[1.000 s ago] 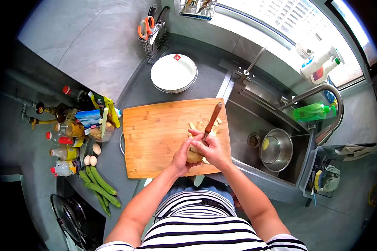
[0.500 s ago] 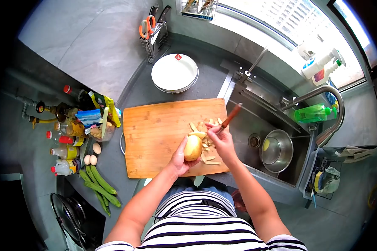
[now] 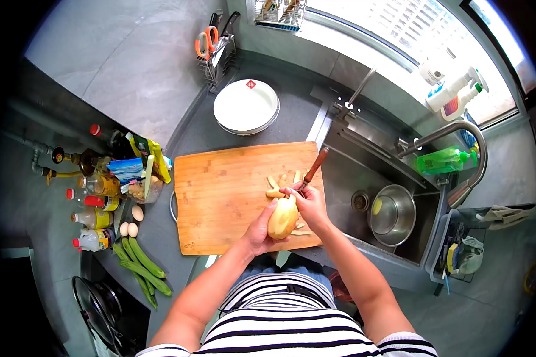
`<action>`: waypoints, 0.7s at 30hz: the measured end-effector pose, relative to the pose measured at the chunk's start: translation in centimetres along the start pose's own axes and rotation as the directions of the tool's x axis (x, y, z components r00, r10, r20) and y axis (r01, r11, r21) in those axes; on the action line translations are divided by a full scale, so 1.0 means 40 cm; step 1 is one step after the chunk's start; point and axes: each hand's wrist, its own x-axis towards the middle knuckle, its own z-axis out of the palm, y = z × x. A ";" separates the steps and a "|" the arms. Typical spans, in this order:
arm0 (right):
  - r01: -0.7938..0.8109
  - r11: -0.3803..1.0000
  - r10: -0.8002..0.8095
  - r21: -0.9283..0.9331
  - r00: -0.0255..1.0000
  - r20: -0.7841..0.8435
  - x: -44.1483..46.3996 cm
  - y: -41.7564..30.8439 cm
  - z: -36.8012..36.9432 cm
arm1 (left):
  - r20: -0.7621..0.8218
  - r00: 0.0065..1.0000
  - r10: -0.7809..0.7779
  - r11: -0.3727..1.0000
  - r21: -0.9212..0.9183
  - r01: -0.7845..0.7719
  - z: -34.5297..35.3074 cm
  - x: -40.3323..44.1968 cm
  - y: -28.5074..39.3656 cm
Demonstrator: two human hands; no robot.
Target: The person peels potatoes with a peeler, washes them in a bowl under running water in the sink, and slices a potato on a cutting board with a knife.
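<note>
"Where is the potato (image 3: 282,221)?"

"Above the near right part of the cutting board (image 3: 226,196), in the left hand (image 3: 259,231). The fingers and palm cup its left side, and the hand is bent snugly to its shape."

"And the right hand (image 3: 311,209)?"

"Also above the right part of the board. It is curled around a brown-handled tool (image 3: 316,165), whose handle leans up toward the board's far right corner. The fingers hide the working end."

"Does that hand touch the potato?"

"Its fingertips are right by the potato's far end; I cannot tell whether they press on it."

"What does the potato look like?"

"Pale yellow, with its long side pointing roughly toward the board's far edge."

"Anything on the board itself?"

"Strips of peel (image 3: 272,182), on its right part. Some lie beyond the potato, others to the right of it."

"And around the board?"

"White plates (image 3: 246,107) are stacked beyond it. To its right is the sink (image 3: 342,169), with a metal pot (image 3: 408,224) inside. To its left are three eggs (image 3: 133,229), long green vegetables (image 3: 143,260) nearer the person, and bottles (image 3: 95,218) farther out."
</note>
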 end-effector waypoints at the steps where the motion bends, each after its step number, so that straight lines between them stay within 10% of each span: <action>1: 0.012 0.999 -0.013 -0.042 1.000 -0.009 0.010 0.019 -0.010 | 0.016 1.000 0.011 0.999 -0.048 -0.010 0.007 0.000 0.001; 5: 0.090 0.992 -0.105 -0.086 0.978 -0.179 0.019 0.045 -0.039 | -0.134 0.991 0.001 0.986 -0.164 -0.023 -0.001 0.014 0.004; 9: 0.143 0.987 -0.155 0.074 0.971 0.184 -0.063 -0.043 0.006 | -0.174 0.984 -0.029 0.991 -0.135 0.005 -0.047 0.040 -0.015; 13: 0.242 0.960 -0.177 -0.140 0.914 0.366 -0.084 -0.032 0.033 | -0.098 0.994 -0.056 0.997 -0.061 0.050 -0.037 0.044 -0.017; 15: -0.030 0.996 0.010 0.084 0.975 0.224 -0.073 -0.039 0.045 | -0.098 0.994 -0.047 0.997 -0.060 0.042 -0.036 0.039 -0.014; 21: 0.026 0.979 -0.031 0.201 0.999 0.024 -0.047 -0.037 0.051 | 0.063 0.996 -0.069 0.988 -0.133 0.077 -0.058 0.010 -0.012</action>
